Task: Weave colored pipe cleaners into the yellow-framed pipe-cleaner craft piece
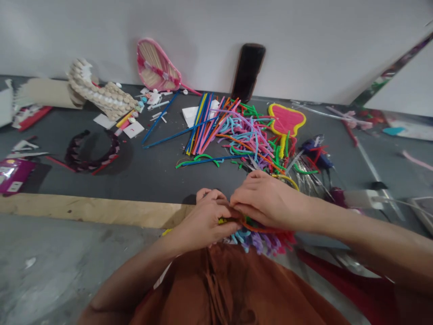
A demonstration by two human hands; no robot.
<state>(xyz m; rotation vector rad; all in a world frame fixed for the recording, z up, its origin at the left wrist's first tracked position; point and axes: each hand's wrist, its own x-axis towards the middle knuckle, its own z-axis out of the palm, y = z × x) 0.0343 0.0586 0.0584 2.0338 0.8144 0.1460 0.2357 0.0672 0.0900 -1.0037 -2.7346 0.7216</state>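
Observation:
A fringed piece of multicoloured pipe cleaners (259, 242), with blue, purple and red loops, hangs at the table's front edge above my lap. My left hand (211, 219) is closed around its left end, where bits of yellow show between the fingers. My right hand (265, 196) is pinched at the top of the same piece, its fingertips close to the left hand's. An orange pipe cleaner (260, 229) curves out from under the right hand. The exact spot where the fingertips meet is hidden.
Behind my hands lies a heap of loose pipe cleaners (250, 131), straight ones at its left. A phone (248, 72) leans on the wall. A dark headband (93, 151) lies left; a pink-and-yellow fuzzy shape (287, 121) and a blue tool (316, 151) lie right.

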